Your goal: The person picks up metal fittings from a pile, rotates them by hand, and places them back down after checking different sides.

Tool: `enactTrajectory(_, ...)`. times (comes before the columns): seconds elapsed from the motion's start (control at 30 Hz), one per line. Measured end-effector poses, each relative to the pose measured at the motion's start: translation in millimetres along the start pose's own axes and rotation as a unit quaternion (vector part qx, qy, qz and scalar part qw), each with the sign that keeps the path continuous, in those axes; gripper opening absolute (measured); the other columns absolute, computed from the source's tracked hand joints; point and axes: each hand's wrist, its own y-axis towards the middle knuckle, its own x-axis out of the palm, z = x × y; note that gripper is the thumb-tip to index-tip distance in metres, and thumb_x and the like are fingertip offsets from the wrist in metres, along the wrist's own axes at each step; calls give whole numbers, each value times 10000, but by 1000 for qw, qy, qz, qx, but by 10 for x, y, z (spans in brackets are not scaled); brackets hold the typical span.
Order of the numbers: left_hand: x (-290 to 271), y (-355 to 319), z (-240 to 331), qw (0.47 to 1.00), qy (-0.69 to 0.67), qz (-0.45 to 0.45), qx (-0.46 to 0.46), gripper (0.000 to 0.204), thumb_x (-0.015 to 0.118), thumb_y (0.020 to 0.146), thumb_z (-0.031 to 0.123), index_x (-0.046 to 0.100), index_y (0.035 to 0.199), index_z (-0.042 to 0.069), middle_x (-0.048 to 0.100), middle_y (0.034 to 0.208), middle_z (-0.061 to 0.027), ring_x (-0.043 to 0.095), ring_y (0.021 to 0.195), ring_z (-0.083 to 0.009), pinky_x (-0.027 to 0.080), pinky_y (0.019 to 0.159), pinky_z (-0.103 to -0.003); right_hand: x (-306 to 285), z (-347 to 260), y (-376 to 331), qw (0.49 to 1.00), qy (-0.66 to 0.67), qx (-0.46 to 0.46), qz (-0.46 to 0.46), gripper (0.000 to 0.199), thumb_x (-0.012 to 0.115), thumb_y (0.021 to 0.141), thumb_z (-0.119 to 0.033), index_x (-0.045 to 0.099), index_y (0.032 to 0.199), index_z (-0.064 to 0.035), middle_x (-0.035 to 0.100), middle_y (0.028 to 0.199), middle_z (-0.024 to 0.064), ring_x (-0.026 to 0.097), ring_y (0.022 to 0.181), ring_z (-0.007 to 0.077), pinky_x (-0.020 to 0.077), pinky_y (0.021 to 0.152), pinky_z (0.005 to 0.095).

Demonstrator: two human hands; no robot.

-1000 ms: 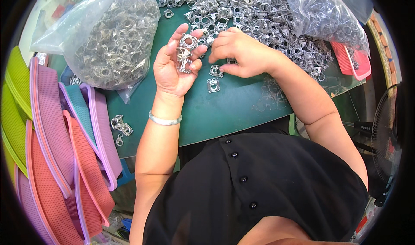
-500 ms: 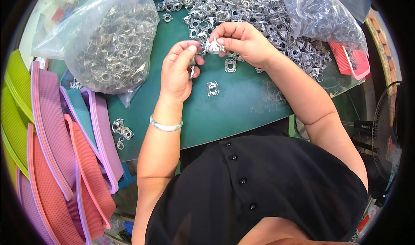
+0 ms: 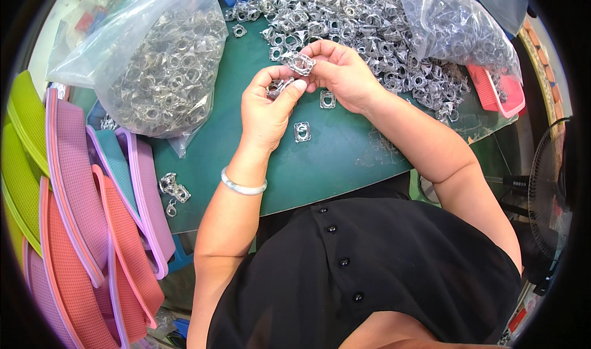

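Note:
Between the thumb and fingers of my right hand (image 3: 341,75) is a silvery metal frame piece (image 3: 301,64) with a round opening. My left hand (image 3: 269,105), closed beside it, grips another such metal piece (image 3: 277,88), partly hidden by the thumb. The two hands almost meet over the green table (image 3: 345,146). Just below them, two single square metal frames (image 3: 302,132) lie flat, one nearer to me and one by my right fingers. Beyond my hands spreads a large heap of the same metal pieces (image 3: 345,16).
A clear plastic bag (image 3: 166,72) full of metal pieces stands at left, another bag (image 3: 462,28) at right above a pink basket (image 3: 502,93). A few pieces (image 3: 175,189) lie near the left edge. Colourful nested baskets (image 3: 74,182) fill the left; a fan (image 3: 548,182) stands right.
My left hand has moved right, closer to my right hand. The piece in my right fingers has turned, so its round opening now shows, and the left-hand piece is more visible.

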Motion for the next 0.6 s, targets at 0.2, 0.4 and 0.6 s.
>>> enactTrajectory(0.2, -40, 20, -74, 995, 41, 26, 82, 247, 661, 759, 25, 544, 972, -14, 582, 818, -30, 551, 709, -68, 464, 631, -190, 3, 65, 1, 995, -91, -41, -26, 140, 564, 832, -80, 571, 945, 4, 607, 826, 39, 551, 684, 77, 460, 639, 210)
enactTrajectory(0.4, -41, 16, -81, 993, 45, 24, 103, 273, 652, 772, 43, 547, 1024, 21, 559, 825, 11, 463, 597, -16, 348, 476, -139, 14, 73, -7, 989, -120, -75, -39, 145, 548, 845, -63, 578, 969, 6, 610, 866, 24, 547, 752, 66, 454, 697, 216)
enactTrajectory(0.6, -50, 20, -62, 992, 52, 7, 113, 336, 641, 773, 23, 532, 1091, 6, 545, 837, 14, 456, 597, -13, 343, 481, -133, -2, 70, -6, 986, -128, -98, -46, 190, 548, 832, -39, 571, 1012, 19, 618, 905, 48, 573, 822, 92, 476, 754, 240)
